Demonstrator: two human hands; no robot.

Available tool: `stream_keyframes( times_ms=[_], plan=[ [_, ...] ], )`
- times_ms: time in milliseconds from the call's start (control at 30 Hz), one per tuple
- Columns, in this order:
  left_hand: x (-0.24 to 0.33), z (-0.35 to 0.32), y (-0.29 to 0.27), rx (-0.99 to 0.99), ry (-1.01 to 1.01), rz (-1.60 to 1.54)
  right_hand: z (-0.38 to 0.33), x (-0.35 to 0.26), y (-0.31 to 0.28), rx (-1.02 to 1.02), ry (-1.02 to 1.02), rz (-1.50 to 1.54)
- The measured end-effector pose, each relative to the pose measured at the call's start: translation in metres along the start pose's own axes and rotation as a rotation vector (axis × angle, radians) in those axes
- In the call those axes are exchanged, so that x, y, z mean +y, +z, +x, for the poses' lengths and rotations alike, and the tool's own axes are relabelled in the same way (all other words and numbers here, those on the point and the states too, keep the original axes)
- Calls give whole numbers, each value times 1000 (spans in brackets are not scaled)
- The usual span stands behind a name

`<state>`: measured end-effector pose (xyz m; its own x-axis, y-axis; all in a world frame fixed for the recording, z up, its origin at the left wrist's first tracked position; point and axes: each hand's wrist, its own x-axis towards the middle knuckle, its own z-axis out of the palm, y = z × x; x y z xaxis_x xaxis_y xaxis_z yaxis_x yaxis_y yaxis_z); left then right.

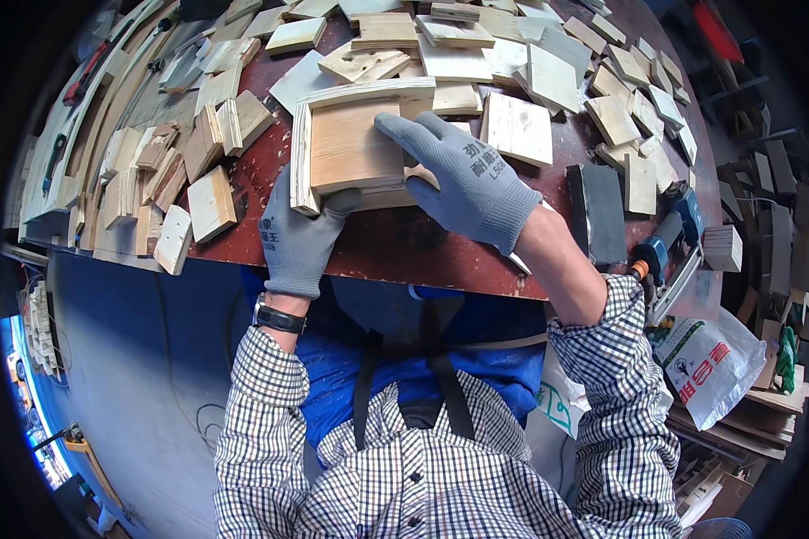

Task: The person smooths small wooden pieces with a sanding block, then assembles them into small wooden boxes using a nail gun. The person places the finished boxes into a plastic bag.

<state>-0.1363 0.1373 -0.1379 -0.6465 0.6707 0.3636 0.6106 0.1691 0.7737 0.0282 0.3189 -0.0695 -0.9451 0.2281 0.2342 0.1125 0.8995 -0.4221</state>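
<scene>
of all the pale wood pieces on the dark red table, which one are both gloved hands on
The partly assembled pale wooden box at the near edge: the left hand grips its left side, the right hand presses on top. The other wood pieces lie loose and untouched.

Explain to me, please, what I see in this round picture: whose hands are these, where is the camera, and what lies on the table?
There is no machine here. A person wears a wide-angle camera on the head, looking down, so the picture is round and straight edges bend near its rim. The checked sleeves coming from the lower edge are the person's own arms.

Both hands wear grey gloves. The left hand grips the near left corner of a small wooden box made of pale boards, with the thumb on its front. The right hand lies flat on top of the box, fingers spread.

The box rests on a dark red table. Around it lie many loose wooden pieces, flat squares and short blocks. On the right there is a dark flat block and, at the table edge, a blue power tool. The left wrist carries a black watch.
</scene>
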Motion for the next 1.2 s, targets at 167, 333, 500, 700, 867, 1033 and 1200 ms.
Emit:
stream_keyframes(
  times_ms=[167, 333, 500, 700, 867, 1033, 1200],
  plan=[
    [-6, 2, -2, -21, -4, -3, -9, 13, -2, 42, -67, 171],
    [-5, 0, 0, -18, 28, -19, -19, 19, 16, 300, 229, 378],
    [-7, -2, -5, -82, 8, -132, -13, 9, 18, 218, 236, 553],
    [-1, 1, -9, -96, -113, -177, -18, 10, 40, 358, 78, 483],
    [0, -2, -4, -27, -176, -222, -20, 6, 37, 301, 126, 413],
    [-21, -6, -7, -7, -207, -160, -21, 5, 34, 271, 147, 370],
    [-15, -5, -2, 45, -91, -95, -24, 9, 41, 245, 161, 421]
  ],
)
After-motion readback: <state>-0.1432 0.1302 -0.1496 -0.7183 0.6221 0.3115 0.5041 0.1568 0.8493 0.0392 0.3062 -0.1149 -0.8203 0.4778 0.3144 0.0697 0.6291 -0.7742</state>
